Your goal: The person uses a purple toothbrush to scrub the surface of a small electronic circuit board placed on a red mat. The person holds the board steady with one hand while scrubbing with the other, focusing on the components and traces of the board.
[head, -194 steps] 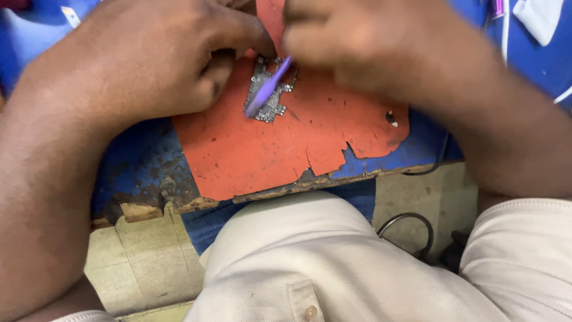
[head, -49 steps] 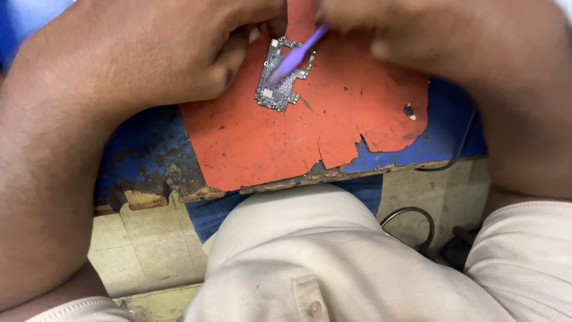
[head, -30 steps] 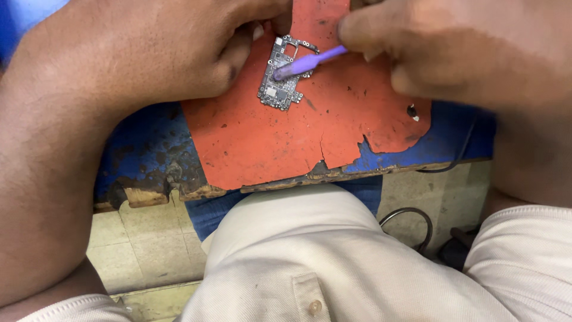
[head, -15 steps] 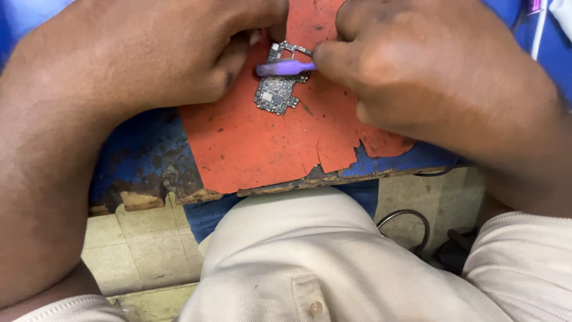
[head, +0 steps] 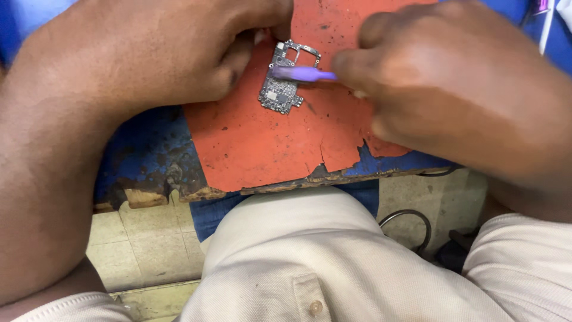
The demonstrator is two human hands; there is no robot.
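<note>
1 circuit board (head: pixel 285 76) | 1 purple tool (head: pixel 304 73) gripped by right hand (head: pixel 453 89) | left hand (head: pixel 173 53) pinning board | 1 red mat (head: pixel 268 143)

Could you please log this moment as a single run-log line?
left hand: steadies circuit board | right hand: holds purple tool, tip on board | board lies on red mat | mat on worn blue bench

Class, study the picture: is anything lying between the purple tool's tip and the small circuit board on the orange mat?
Nothing visible does. The right hand holds the purple tool, whose tip already lies across the circuit board. The left hand sits at the board's upper left edge, beside the tip. The orange mat around it is bare.
</note>
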